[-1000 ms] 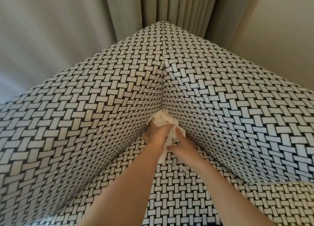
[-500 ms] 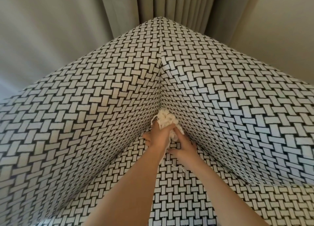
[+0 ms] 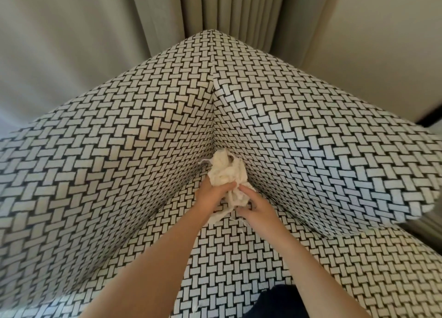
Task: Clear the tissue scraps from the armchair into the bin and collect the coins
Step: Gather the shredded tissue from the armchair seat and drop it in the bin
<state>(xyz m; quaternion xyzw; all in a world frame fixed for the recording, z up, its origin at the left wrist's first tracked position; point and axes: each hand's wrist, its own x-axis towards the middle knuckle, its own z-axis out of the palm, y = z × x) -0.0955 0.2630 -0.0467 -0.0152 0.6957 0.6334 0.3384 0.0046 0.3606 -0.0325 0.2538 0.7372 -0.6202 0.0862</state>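
Tissue wad (image 3: 226, 169) at the far inner corner of the armchair (image 3: 119, 150), against the seam where two patterned walls meet. Left hand (image 3: 211, 194) grips its lower part, fingers curled round. Right hand (image 3: 257, 206), just right, pinches the trailing end. Wad bulges beyond both hands.

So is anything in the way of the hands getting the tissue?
No, nothing. The left hand grips the tissue and the right hand pinches its lower part, in the back corner of the armchair. The bin is not in view, so the way there cannot be judged.
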